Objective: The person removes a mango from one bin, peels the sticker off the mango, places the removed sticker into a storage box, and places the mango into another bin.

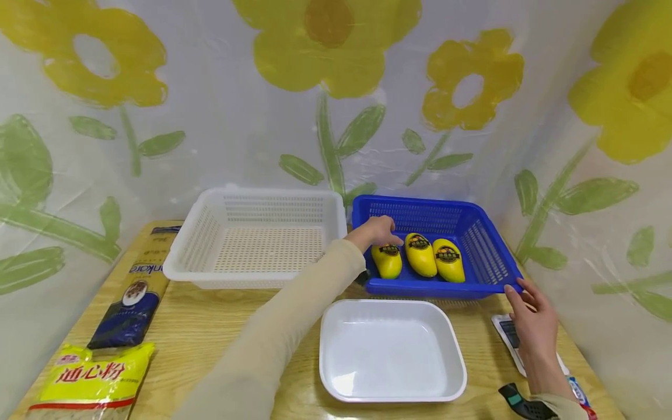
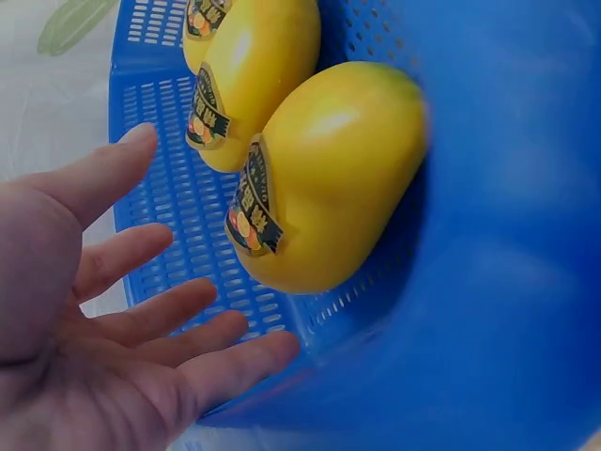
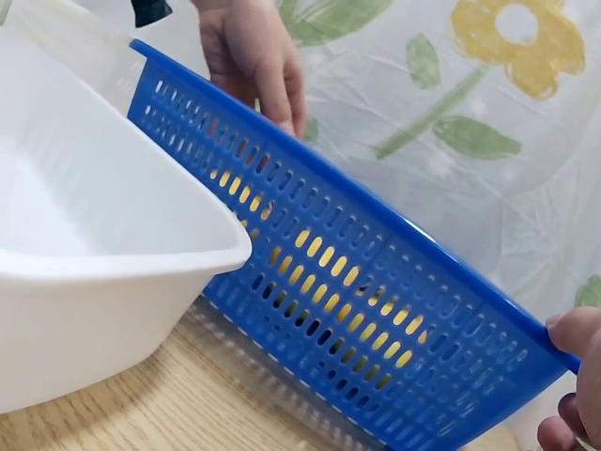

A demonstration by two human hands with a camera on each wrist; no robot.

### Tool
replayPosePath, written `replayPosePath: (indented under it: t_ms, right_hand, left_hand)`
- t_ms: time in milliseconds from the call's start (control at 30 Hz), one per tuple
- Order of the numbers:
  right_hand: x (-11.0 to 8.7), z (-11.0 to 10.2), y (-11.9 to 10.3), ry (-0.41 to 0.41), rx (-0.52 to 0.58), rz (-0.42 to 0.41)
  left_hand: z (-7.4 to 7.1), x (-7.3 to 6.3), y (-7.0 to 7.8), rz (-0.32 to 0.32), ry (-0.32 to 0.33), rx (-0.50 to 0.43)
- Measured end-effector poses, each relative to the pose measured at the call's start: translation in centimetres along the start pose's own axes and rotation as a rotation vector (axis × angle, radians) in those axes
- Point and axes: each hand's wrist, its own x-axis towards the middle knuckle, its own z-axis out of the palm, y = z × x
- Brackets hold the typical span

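Note:
Three yellow mangoes with dark labels lie in a blue plastic basket (image 1: 490, 245): a left one (image 1: 388, 265), a middle one (image 1: 420, 256) and a right one (image 1: 448, 262). My left hand (image 1: 379, 230) is over the basket's left part, close to the left mango (image 2: 329, 178). In the left wrist view its fingers are spread and hold nothing. My right hand (image 1: 535, 321) holds the basket's front right corner, thumb (image 3: 577, 334) on the rim and fingers curled below. Through the basket's slots the mangoes show yellow in the right wrist view.
A white slotted basket (image 1: 191, 251) stands left of the blue one. In front is a white tray (image 1: 394, 350). Pasta packs, one dark blue and gold (image 1: 128, 303), one yellow (image 1: 89, 379), lie at the left. A flat pack (image 1: 506, 335) and a black strap (image 1: 525, 405) are at the right.

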Motion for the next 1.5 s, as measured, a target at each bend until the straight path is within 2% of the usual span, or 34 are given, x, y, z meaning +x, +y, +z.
replayPosePath:
  t_ms: [200, 233, 333, 433, 467, 500, 667, 833, 1067, 1333, 1500]
  right_hand:
    - [0.0, -0.1, 0.2, -0.005, 0.021, 0.025]
    - [0.0, -0.1, 0.3, -0.005, 0.025, 0.025]
    - [0.0, -0.1, 0.2, -0.006, 0.027, 0.023]
    - [0.1, -0.1, 0.1, -0.009, 0.030, 0.021]
    - [0.2, 0.0, 0.1, -0.009, 0.028, 0.022]
    - [0.2, 0.0, 0.1, -0.009, 0.025, 0.022]
    - [0.1, -0.1, 0.1, 0.002, 0.004, 0.024]
    - [0.1, -0.1, 0.0, -0.002, 0.015, 0.025]
    - [0.7, 0.1, 0.5, -0.002, 0.031, 0.027]
    - [2.0, 0.0, 2.0, -0.005, 0.038, 0.000]
    - [1.8, -0.2, 1.8, -0.010, 0.055, 0.000]
  left_hand:
    - [1.0, 1.2, 0.0, -0.017, -0.031, 0.029]
    - [1.5, 2.0, -0.3, -0.016, -0.025, 0.030]
    - [1.8, 2.4, -0.3, -0.027, -0.030, 0.042]
    - [2.0, 1.9, -0.1, -0.023, -0.037, 0.047]
    - [1.7, 1.0, 0.3, -0.027, -0.047, 0.052]
    - [1.7, 0.7, 0.3, -0.022, -0.047, 0.052]
    - [1.7, -0.1, 0.7, -0.015, -0.044, 0.098]
    - [1.7, 0.2, 0.5, -0.044, -0.055, 0.133]
    - [0.7, 0.4, 0.6, -0.017, -0.075, 0.132]
    - [0.6, 0.8, 1.1, -0.060, -0.041, 0.110]
    - [0.7, 1.0, 1.2, -0.076, -0.026, 0.084]
